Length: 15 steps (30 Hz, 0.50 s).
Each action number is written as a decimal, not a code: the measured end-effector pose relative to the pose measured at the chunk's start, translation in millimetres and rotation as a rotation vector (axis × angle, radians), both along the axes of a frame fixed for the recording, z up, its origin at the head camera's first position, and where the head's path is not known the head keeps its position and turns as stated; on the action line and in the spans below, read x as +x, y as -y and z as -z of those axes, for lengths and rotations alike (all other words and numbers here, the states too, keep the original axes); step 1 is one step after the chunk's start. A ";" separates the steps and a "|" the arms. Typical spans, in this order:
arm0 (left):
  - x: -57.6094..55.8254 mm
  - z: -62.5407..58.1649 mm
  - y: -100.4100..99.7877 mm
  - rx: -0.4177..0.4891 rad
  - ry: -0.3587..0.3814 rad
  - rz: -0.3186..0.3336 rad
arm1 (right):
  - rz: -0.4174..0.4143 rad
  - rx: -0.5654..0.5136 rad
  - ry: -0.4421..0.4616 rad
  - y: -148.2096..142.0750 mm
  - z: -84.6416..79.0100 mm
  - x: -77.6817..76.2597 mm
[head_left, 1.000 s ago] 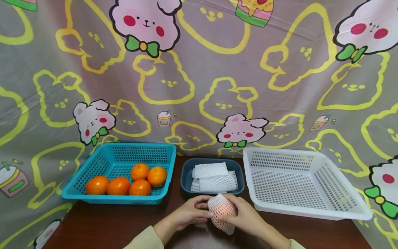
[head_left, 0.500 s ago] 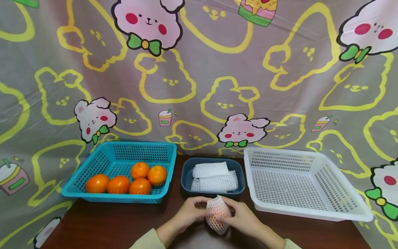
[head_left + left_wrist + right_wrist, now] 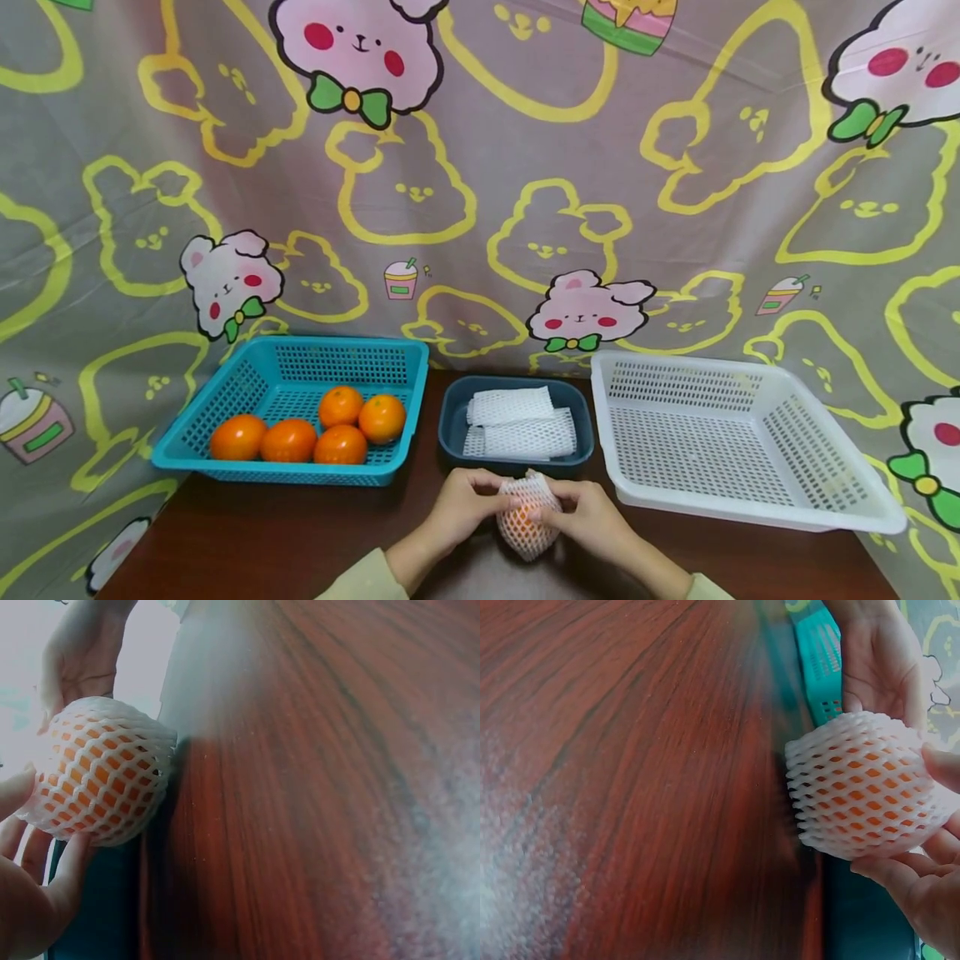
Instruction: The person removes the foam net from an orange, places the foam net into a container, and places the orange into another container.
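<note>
An orange in a white foam net sleeve is held between both hands, low in the middle of the head view. My left hand pinches the sleeve's upper left side, thumb in front. On the other side my right hand grips it, its thumb across the front. The right wrist view shows orange skin through the mesh of the sleeve, whose open lower end faces the dark wooden table. Just behind the hands, a dark blue tray holds several flat white foam sleeves.
At the left stands a turquoise basket with several bare oranges in it. A white basket stands at the right with nothing in it. Behind everything hangs a patterned cloth.
The sleeved orange has shifted slightly left and turned more upright between the hands. My left thumb and fingers have come onto the sleeve's upper part. The baskets and tray stay put.
</note>
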<state>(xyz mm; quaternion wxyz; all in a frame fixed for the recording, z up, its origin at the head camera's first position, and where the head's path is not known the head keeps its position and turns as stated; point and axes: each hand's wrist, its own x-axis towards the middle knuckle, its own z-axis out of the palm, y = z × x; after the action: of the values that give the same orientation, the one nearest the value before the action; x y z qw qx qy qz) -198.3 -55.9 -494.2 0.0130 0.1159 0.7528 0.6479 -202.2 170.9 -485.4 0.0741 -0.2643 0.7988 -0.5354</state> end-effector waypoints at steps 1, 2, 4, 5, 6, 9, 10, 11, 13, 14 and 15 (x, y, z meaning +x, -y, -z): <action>0.2 -1.0 -0.3 -0.009 -0.010 -0.006 | 0.003 -0.002 -0.004 0.0 -0.5 0.2; 0.7 -2.0 -0.5 -0.017 -0.018 -0.010 | 0.008 -0.005 -0.003 0.0 -1.2 0.5; 1.6 -4.1 -1.0 -0.028 -0.025 -0.014 | 0.013 -0.013 0.001 0.1 -2.3 0.8; 1.9 -5.2 -1.2 -0.035 -0.025 -0.014 | 0.015 -0.017 0.001 0.3 -2.8 0.9; 2.4 -6.4 -1.4 -0.040 -0.026 -0.013 | 0.017 -0.024 0.005 0.5 -3.2 0.9; 3.1 -8.8 -1.6 -0.052 -0.033 -0.003 | 0.024 -0.043 0.004 1.5 -4.1 0.8; 3.2 -9.1 -1.5 -0.054 -0.035 0.001 | 0.028 -0.046 -0.004 2.1 -4.1 0.9; 3.0 -9.4 -1.3 -0.057 -0.038 0.004 | 0.033 -0.049 -0.016 2.8 -4.0 1.2; 2.3 -9.1 -1.0 -0.069 -0.044 0.008 | 0.042 -0.047 -0.052 4.4 -3.3 2.4; 1.9 -8.9 -0.8 -0.076 -0.051 0.008 | 0.048 -0.047 -0.074 5.4 -2.7 3.0; 1.4 -8.7 -0.7 -0.086 -0.057 0.006 | 0.054 -0.045 -0.096 6.3 -2.0 3.6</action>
<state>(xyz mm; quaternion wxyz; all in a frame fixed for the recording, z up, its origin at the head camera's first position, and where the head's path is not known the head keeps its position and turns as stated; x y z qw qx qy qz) -196.9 -55.2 -485.4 -0.0017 0.1358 0.7796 0.6114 -198.5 164.7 -483.4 0.0151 -0.2694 0.7959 -0.5419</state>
